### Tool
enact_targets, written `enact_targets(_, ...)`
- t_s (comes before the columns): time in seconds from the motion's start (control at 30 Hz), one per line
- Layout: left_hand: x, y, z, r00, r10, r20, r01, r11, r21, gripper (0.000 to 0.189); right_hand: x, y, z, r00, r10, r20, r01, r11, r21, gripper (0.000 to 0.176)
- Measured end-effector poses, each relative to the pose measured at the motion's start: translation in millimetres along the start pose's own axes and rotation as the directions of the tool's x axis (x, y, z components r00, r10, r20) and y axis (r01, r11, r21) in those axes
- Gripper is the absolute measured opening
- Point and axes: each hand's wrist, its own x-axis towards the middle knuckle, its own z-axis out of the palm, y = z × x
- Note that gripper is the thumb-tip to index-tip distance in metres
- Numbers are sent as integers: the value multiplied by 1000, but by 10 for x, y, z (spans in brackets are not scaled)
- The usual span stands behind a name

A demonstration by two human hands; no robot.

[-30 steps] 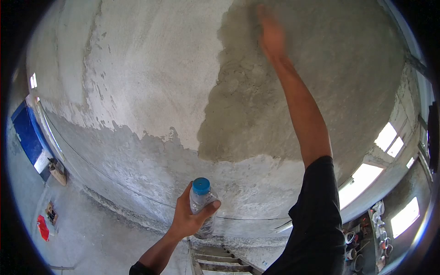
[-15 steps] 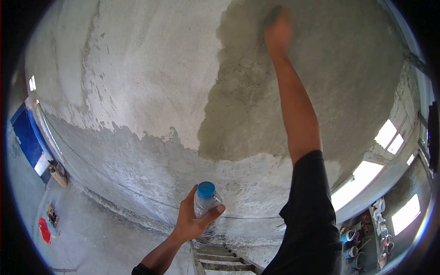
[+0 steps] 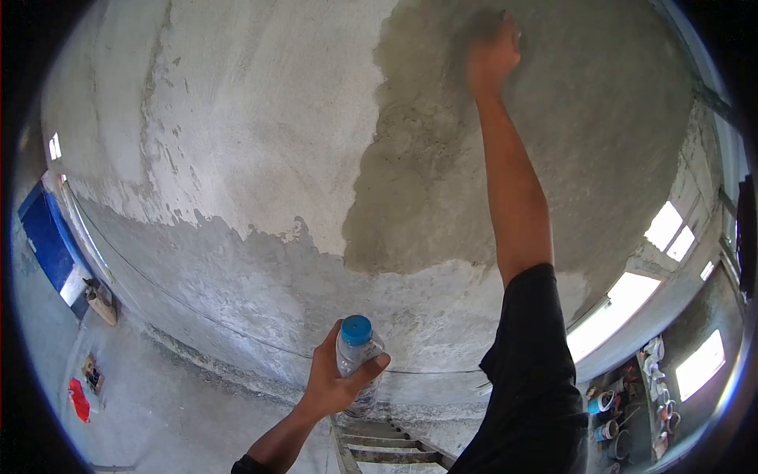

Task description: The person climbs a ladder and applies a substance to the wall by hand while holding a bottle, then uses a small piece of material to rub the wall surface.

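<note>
My left hand (image 3: 332,389) is wrapped round a clear plastic bottle (image 3: 348,360) with a blue cap (image 3: 356,330), upright below the wall's plastered part. High on the wall, my right hand (image 3: 491,65) is closed on a dark rounded tool (image 3: 477,30) pressed to the surface. Motion blurs the tool, so its exact kind does not show. Around it spreads a darker, damp-looking patch of plaster (image 3: 426,182). Left of this patch the plaster (image 3: 268,118) is paler and drier.
A wooden ladder (image 3: 387,454) stands below me. On the floor at the left lie a red item (image 3: 79,400) and a pale sack-like thing (image 3: 101,304) near a blue door (image 3: 47,237). Buckets (image 3: 602,401) and a cluttered shelf are at the lower right. A cable (image 3: 197,312) runs along the wall.
My right hand has shifted slightly right and down with the dark tool, its wrist turned. My left hand and the bottle have barely moved.
</note>
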Motion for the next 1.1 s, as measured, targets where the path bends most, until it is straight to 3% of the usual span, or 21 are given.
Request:
enact_targets(0.07, -29, 50, -46, 999, -36, -4, 35, 999, -12, 37, -11, 22, 35, 937, -115, -329, 108, 993, -38, 45)
enact_targets(0.1, -34, 31, -78, 999, -37, -14, 37, 999, -11, 37, 52, 105, 78, 939, -109, -327, 106, 994, -28, 45)
enact_targets(0.13, -45, -3, -110, 999, -35, -33, 34, 999, -11, 38, 178, 238, 127, 887, 242, -392, -75, 916, 395, 38)
enact_targets(0.17, -64, -37, -130, 998, -38, -50, 37, 999, -17, 38, 241, 282, 151, 768, 568, -294, -185, 637, 748, 31)
enact_targets(0.2, -77, -59, -151, 997, -50, -55, 49, 999, -25, 38, 234, 146, 27, 773, 568, -282, -196, 636, 746, 31)
enact_targets(0.27, -64, -72, -176, 999, -20, -38, 21, 999, 25, 38, 265, -262, -394, 483, 799, 358, -571, -22, 821, 48)
enact_targets(0.4, -66, -8, -138, 999, -18, -31, 18, 1000, -5, 38, 321, -280, -404, 508, 795, 330, -687, 144, 712, 20)
enact_targets(0.47, -69, 18, -115, 999, -31, -44, 30, 999, -29, 38, 344, 89, -141, 741, 647, 178, -546, 426, 722, 33)
enact_targets(0.5, -59, 17, -109, 999, -23, -42, 21, 999, -30, 38, 340, 183, -145, 746, 643, 173, -538, 429, 726, 33)
enact_targets(0.53, -58, 9, -101, 999, -16, -32, 15, 999, -34, 38, 335, 258, -157, 971, 238, 2, -222, 902, 371, 40)
enact_targets(0.57, -64, 2, -94, 1000, -12, -22, 11, 999, -36, 38, 316, 325, -150, 967, -247, 60, 252, 963, -97, 48)
enact_targets(0.6, -62, 0, -82, 1000, -8, -21, 7, 999, -35, 38, 306, 295, -80, 967, -249, 56, 253, 963, -98, 48)
enact_targets(0.63, -58, 1, -69, 1000, 4, -25, -5, 1000, -12, 38, 295, 210, 53, 958, 123, 260, -48, 960, -277, 38)
enact_targets(0.67, -58, 1, -65, 999, 15, -30, -15, 1000, 14, 37, 268, 137, 160, 784, 498, 370, -288, 820, -494, 32)
enact_targets(0.7, -65, -7, -63, 999, 19, -28, -19, 1000, 18, 37, 177, 172, 267, 786, 499, 365, -292, 820, -492, 32)
enact_targets(0.73, -70, -18, -63, 999, 0, -33, 0, 1000, 7, 37, 40, 247, 396, 980, 76, 185, 5, 915, -403, 42)
enact_targets(0.77, -68, -24, -63, 999, -19, -40, 19, 1000, -5, 37, -49, 263, 491, 929, -368, -38, 326, 864, -383, 59)
enact_targets(0.9, -76, -34, -45, 999, -32, -39, 31, 999, -13, 37, -413, -70, 433, 965, -178, 194, 196, 977, -83, 61)
enact_targets(1.0, -79, -58, -63, 999, -14, -34, 15, 1000, 18, 37, -357, -47, 291, 878, -390, 277, 397, 917, 31, 64)
enact_targets(1.07, -87, -37, -87, 999, -23, -32, 23, 1000, 7, 37, -157, 1, 111, 959, -170, 226, 152, 984, 95, 65)
enact_targets(1.1, -83, -47, -88, 999, -20, -33, 20, 1000, 9, 37, -65, -85, 35, 960, -171, 222, 153, 984, 96, 65)
